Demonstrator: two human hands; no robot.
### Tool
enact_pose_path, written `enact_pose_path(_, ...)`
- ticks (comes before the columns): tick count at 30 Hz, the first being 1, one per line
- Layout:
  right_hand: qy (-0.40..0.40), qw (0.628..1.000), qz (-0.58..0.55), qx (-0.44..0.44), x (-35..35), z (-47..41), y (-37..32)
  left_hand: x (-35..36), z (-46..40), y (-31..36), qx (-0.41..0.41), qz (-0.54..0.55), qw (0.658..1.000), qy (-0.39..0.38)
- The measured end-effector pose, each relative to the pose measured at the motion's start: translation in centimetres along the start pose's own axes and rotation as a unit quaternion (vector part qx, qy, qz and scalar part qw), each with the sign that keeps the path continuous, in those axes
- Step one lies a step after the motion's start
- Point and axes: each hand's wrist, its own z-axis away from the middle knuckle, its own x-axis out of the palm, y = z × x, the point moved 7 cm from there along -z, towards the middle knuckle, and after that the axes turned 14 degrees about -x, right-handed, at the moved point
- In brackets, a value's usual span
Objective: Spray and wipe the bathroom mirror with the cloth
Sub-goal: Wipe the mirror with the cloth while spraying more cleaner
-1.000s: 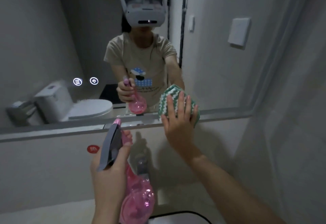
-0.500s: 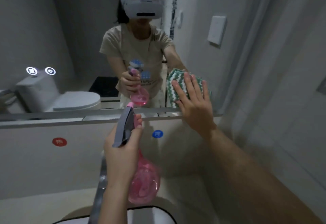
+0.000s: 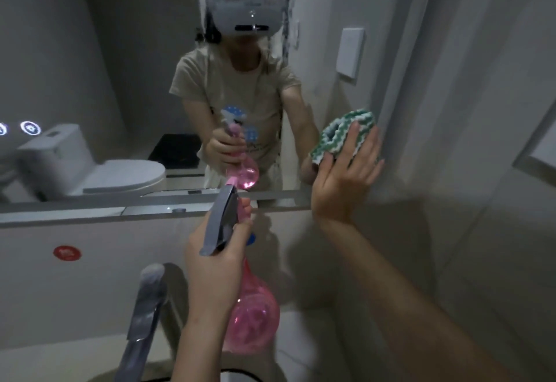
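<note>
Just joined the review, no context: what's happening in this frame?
A person is cleaning a bathroom mirror. The right hand presses a green-and-white cloth flat against the glass near the mirror's lower right corner. The left hand holds a pink spray bottle upright over the sink area, nozzle facing the mirror, beside the faucet. Droplets show on the upper glass, so it looks sprayed, with wiping underway.

1. cloth (image 3: pixel 343 136), right of centre: knitted, ridged green-and-white weave.
2. spray bottle (image 3: pixel 252 318), lower centre: translucent glossy pink plastic, matt grey trigger head.
3. tap (image 3: pixel 144 306), lower left: brushed metal.
4. mirror (image 3: pixel 90 51): smooth, glossy glass.
</note>
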Motion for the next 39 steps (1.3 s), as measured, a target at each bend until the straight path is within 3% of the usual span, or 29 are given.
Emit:
enact_pose_path(2, 0.015, 0.999, 0.001, 0.040, 0.1, 0.0, -2.3, -2.0, -0.5, 0.5, 0.010, -0.001, 1.000, 0.009)
enact_pose_path(4, 0.020, 0.999, 0.007, 0.027, 0.2, 0.2, -5.5, -4.4, -1.1, 1.1, 0.021, -0.005, 0.999, 0.027)
enact_pose_path(11, -0.062, 0.987, -0.005, -0.147, 2.2, 2.1, -19.7, -12.1, -3.0, 1.3, 0.024, 0.019, 0.998, 0.058)
enact_pose_path(17, -0.056, 0.966, -0.009, -0.250, 2.9, 3.1, -26.3, -15.5, -4.7, 0.9, 0.021, 0.008, 0.998, 0.065)
enact_pose_path(19, -0.055, 0.956, -0.020, -0.287, 2.6, 2.6, -25.9, -15.6, -4.8, 1.1, 0.030, -0.004, 0.997, 0.069)
enact_pose_path(23, -0.042, 0.900, -0.018, -0.434, 1.6, 1.2, -23.3, -13.8, -4.1, 1.0, 0.026, -0.026, 0.997, 0.073)
enact_pose_path(25, -0.034, 0.892, 0.008, -0.450, 1.2, 0.0, -20.7, -12.2, -3.6, 1.0, 0.022, -0.027, 0.997, 0.067)
enact_pose_path(33, 0.010, 0.946, 0.028, -0.323, -0.5, -3.2, -5.7, -3.4, -1.8, 1.4, 0.033, -0.023, 0.999, 0.024)
enact_pose_path(39, 0.019, 0.974, 0.033, -0.223, -1.0, -2.8, 0.9, 2.5, -0.9, 2.9, 0.070, -0.032, 0.996, -0.040)
